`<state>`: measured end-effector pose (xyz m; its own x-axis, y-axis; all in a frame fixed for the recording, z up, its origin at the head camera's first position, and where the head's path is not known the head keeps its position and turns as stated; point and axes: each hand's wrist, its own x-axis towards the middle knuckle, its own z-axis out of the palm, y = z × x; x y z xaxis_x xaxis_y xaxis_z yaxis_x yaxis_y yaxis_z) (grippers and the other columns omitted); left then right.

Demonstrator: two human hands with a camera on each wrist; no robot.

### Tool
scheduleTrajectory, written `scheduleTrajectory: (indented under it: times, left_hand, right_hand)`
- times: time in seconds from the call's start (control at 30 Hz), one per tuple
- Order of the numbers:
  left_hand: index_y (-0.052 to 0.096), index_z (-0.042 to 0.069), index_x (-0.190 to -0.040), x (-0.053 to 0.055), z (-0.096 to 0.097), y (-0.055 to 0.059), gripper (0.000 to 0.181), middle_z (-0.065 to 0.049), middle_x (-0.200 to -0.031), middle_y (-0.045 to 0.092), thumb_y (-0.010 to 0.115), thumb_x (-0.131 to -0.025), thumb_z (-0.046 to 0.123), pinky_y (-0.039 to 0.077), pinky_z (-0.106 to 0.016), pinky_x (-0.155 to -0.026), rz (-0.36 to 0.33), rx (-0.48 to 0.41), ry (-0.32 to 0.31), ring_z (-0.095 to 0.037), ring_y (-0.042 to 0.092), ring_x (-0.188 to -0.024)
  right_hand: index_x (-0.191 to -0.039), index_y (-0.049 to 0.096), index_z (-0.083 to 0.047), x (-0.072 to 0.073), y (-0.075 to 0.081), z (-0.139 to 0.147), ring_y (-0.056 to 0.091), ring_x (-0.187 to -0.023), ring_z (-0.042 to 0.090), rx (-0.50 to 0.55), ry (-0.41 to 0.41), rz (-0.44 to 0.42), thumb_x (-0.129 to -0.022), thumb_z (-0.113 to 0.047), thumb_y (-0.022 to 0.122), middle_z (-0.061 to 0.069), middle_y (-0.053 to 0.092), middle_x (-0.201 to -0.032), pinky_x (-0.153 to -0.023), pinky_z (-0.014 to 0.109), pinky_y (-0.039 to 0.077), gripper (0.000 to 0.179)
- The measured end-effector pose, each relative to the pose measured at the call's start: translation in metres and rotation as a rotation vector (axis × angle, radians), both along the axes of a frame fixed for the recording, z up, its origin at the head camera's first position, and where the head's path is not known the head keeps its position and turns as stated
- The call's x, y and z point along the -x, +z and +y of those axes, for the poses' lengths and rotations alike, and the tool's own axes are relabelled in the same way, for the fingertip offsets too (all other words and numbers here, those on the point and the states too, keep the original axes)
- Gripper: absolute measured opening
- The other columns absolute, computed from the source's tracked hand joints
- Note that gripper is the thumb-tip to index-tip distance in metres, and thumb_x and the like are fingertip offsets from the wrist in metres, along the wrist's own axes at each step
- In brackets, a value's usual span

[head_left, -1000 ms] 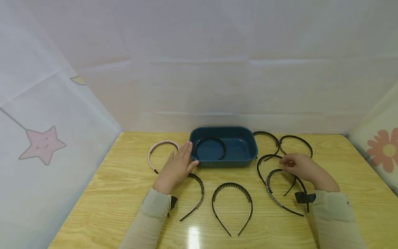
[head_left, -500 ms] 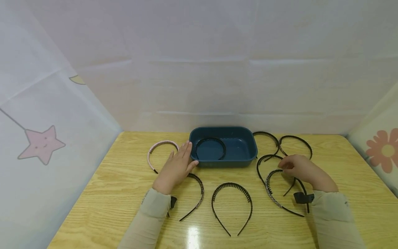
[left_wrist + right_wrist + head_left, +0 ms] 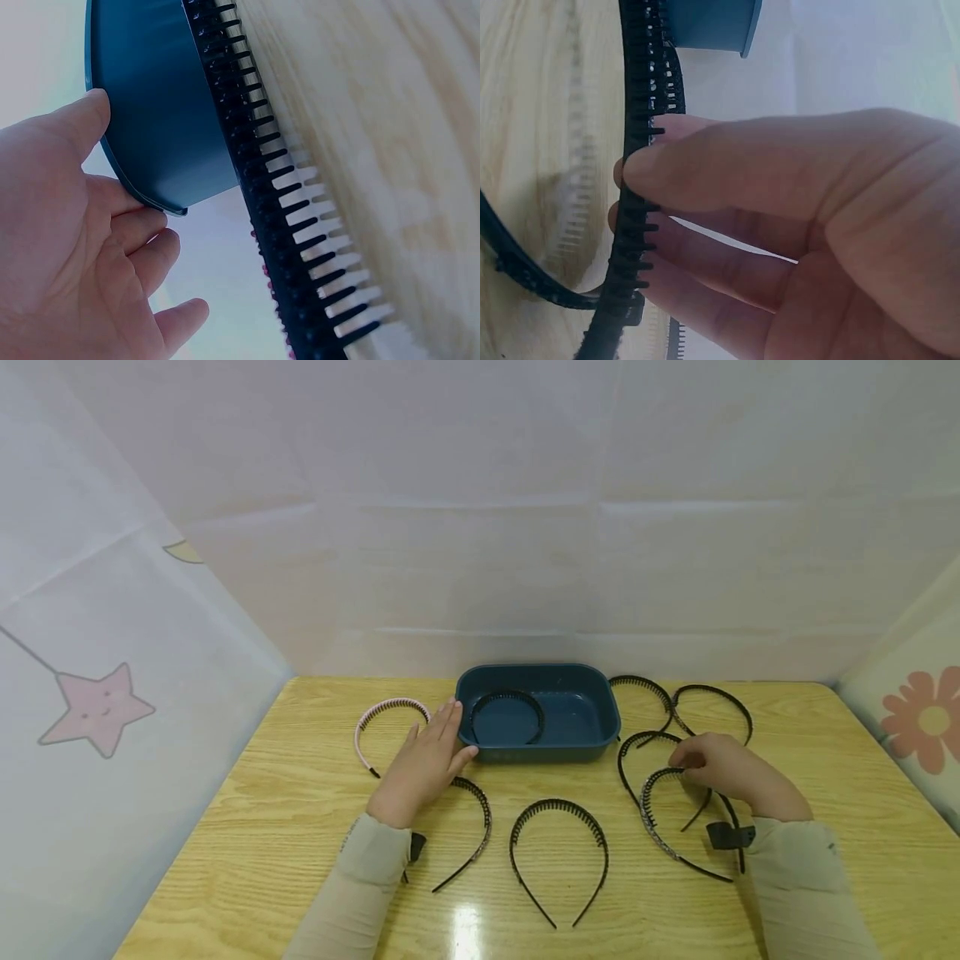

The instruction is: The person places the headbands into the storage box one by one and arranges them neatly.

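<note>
My right hand [image 3: 738, 777] pinches the arch of a black toothed headband [image 3: 651, 827] with a glittery outer side. Up close in the right wrist view, my thumb lies across the headband [image 3: 634, 240] with fingers behind it. A second headband overlaps it. My left hand [image 3: 420, 768] rests along the left end of a dark blue rectangular bin [image 3: 540, 755], fingers nearly straight. Thumb and fingertips touch the rim of the bin [image 3: 150, 97] in the left wrist view. Inside the bin lies one black headband [image 3: 507, 695].
A pink headband [image 3: 362, 735] lies left of the bin, and another headband [image 3: 487, 827] shows partly beneath my left arm. Front and centre is a black one [image 3: 555, 802]. Two more, including a thin headband [image 3: 716, 689], lie at back right. A pale cloth wall rises behind the wooden table [image 3: 247, 827].
My right hand has shifted slightly left and its fingers have come down onto the glittery headband. The left hand keeps its place at the bin.
</note>
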<state>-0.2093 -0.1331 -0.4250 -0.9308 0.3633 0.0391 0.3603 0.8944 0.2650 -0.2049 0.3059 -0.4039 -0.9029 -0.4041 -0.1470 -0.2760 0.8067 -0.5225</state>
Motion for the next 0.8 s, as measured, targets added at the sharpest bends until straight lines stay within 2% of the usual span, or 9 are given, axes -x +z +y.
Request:
scheduleTrajectory:
  times: [0.23,0.57,0.8]
  left_hand:
    - [0.013,0.006,-0.163,0.0002,0.0003,0.0000,0.077,-0.010,-0.169,0.012,0.044,-0.108,0.049,0.018,-0.061,-0.122,-0.004,-0.005,0.003,-0.028,0.016,-0.155]
    - [0.013,0.007,-0.163,-0.0001,0.0004,0.0015,0.077,-0.011,-0.169,0.012,0.042,-0.108,0.050,0.017,-0.061,-0.122,-0.015,-0.013,0.004,-0.027,0.014,-0.155]
    - [0.012,0.007,-0.163,0.0001,0.0002,0.0014,0.077,-0.010,-0.169,0.011,0.043,-0.108,0.050,0.017,-0.060,-0.122,-0.015,-0.011,0.005,-0.027,0.014,-0.155]
  right_hand:
    - [-0.106,0.073,0.002,-0.0010,0.0016,0.0036,0.067,-0.098,0.037,0.017,0.009,0.036,-0.091,0.005,0.065,0.016,0.071,-0.106,-0.080,0.050,0.058,0.018]
    - [-0.111,0.074,-0.001,-0.0009,0.0033,0.0066,0.067,-0.093,0.026,0.033,0.008,0.087,-0.093,0.000,0.067,0.008,0.072,-0.103,-0.072,0.038,0.057,0.019]
    - [-0.116,0.073,0.000,-0.0027,0.0076,0.0047,0.067,-0.092,0.023,0.093,-0.043,0.075,-0.095,-0.006,0.069,0.009,0.072,-0.105,-0.072,0.036,0.057,0.022]
